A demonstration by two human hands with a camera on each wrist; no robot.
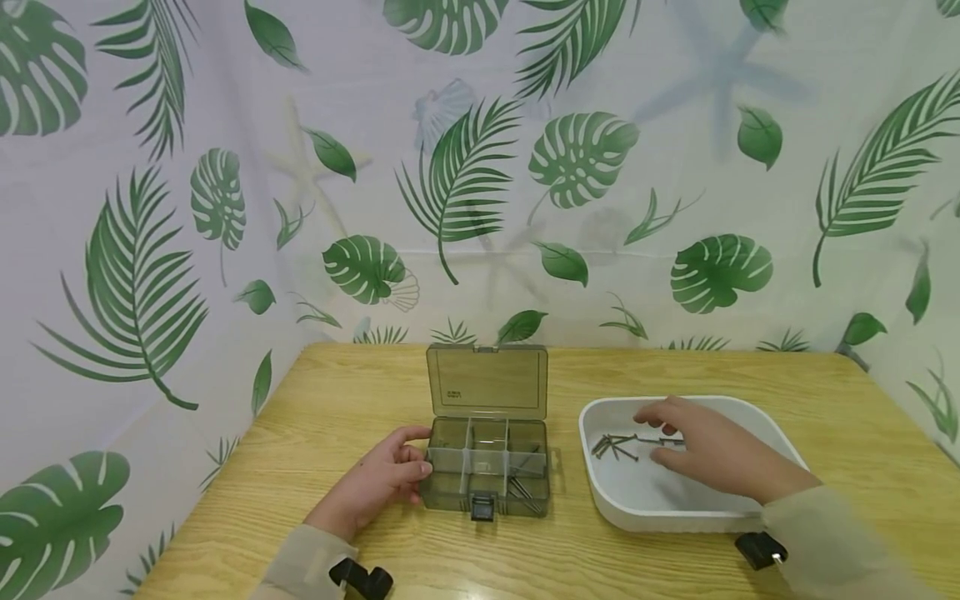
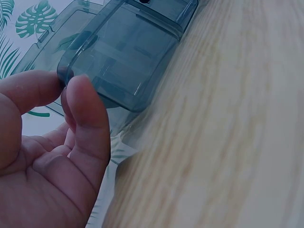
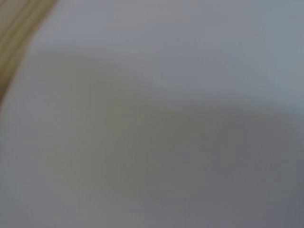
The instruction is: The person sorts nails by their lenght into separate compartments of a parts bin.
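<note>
A smoky clear compartment box (image 1: 483,483) stands on the table with its lid (image 1: 487,382) raised. My left hand (image 1: 386,475) holds the box by its left side, and the left wrist view shows thumb and finger at its corner. Several thin metal screws (image 1: 525,493) lie in its front right compartment, and something thin shows in the one behind. My right hand (image 1: 708,446) hovers over the white tray (image 1: 630,518), thumb and fingers apart, with nothing visible between them. Brownish screws (image 1: 615,446) lie in the tray's left part; others are partly hidden behind this hand.
The wooden table (image 1: 352,379) meets a leaf-printed cloth (image 1: 495,183) at the back. A strip of table separates the box from the tray. Black wrist mounts (image 1: 362,577) sit near both sleeves. Only the blurred white tray (image 3: 142,166) fills the right wrist view.
</note>
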